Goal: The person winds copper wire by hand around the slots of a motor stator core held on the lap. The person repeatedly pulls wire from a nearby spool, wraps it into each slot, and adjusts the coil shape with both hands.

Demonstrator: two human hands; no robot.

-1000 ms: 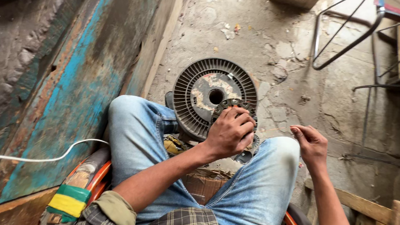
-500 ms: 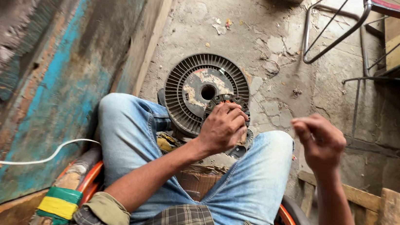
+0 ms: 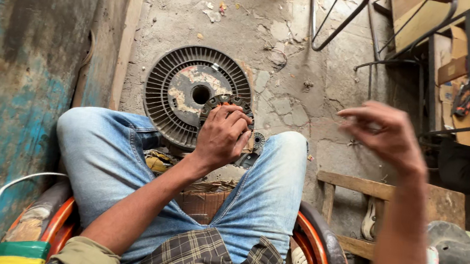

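While the left hand [image 3: 222, 135] keeps its fingers closed around a small toothed metal ring [image 3: 227, 104] between the knees, above the finned disc [image 3: 172, 94] on the floor, the right hand [image 3: 387, 135] has lifted away, fingers loosely curled, empty.

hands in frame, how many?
2. Left hand grips a toothed ring between the knees, over the finned disc. Right hand is raised at right, holding nothing visible.
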